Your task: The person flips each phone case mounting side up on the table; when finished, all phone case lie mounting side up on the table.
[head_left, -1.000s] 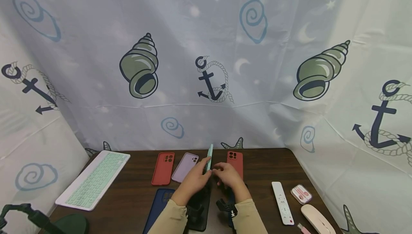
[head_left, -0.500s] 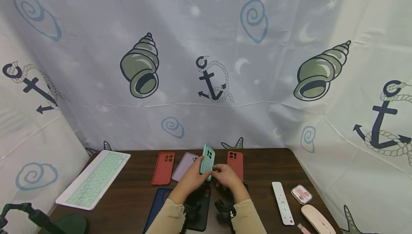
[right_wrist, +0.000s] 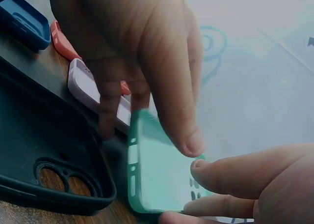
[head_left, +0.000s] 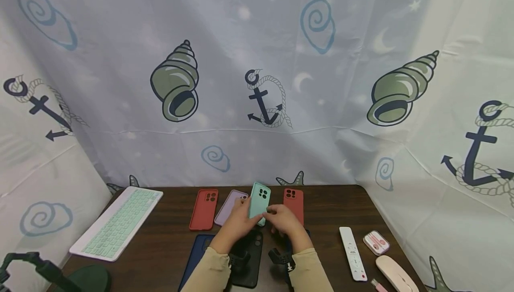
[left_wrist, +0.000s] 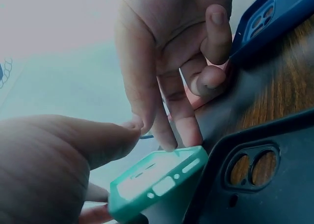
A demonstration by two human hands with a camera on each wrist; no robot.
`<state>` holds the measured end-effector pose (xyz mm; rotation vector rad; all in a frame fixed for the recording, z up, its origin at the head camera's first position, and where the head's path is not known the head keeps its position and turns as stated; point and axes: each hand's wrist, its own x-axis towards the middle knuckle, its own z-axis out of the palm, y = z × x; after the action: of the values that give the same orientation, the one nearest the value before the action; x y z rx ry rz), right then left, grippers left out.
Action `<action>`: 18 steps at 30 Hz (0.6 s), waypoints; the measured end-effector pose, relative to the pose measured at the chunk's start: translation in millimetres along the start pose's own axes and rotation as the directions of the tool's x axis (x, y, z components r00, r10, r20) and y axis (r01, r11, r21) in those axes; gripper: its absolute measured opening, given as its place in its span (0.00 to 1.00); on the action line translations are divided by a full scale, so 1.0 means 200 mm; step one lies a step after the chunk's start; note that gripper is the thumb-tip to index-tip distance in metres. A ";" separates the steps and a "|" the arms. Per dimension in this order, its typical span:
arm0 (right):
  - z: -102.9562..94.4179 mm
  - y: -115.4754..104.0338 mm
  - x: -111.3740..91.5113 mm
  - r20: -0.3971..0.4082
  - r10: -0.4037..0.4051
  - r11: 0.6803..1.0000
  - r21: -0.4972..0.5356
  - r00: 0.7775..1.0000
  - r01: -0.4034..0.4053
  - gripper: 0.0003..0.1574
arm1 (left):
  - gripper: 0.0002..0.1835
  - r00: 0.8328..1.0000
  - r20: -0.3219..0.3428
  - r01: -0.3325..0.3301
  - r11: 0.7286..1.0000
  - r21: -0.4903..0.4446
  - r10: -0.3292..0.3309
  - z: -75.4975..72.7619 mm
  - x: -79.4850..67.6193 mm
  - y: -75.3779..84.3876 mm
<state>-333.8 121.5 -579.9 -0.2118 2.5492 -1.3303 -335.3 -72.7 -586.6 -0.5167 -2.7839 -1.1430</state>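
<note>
A mint green phone case (head_left: 259, 198) stands tilted in the middle of the desk, its back with the camera cut-outs towards me in the head view. My left hand (head_left: 237, 223) holds its left side. At the lower right edge, my right hand (head_left: 284, 220) grips it with curled fingers. The thumb tips of both hands come close together in the wrist views. Below the hands lies a black phone case (head_left: 250, 261). A lavender phone case (head_left: 230, 207) is left of the mint one, partly covered by my left hand.
Red phone cases lie left (head_left: 202, 214) and right (head_left: 294, 200); a blue phone case (head_left: 192, 256) sits by my left forearm. Farther left are a keyboard (head_left: 116, 223) and a dark green stand (head_left: 90, 278). Rightward are a remote (head_left: 353, 254), an earphone box (head_left: 376, 242) and a mouse (head_left: 396, 274).
The mint phone case has turned from edge-on to showing its back and cut-outs. Both hands stay in nearly the same place.
</note>
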 end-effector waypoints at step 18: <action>-0.03 0.01 -0.01 -0.004 -0.008 1.000 0.010 1.000 0.008 0.33 | 0.37 0.996 0.012 0.084 0.971 0.225 -0.089 0.07 -0.02 -0.03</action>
<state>-334.1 126.9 -577.9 -0.2171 2.5473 -1.3477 -333.5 -67.0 -601.1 -0.3916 -2.9297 -0.8247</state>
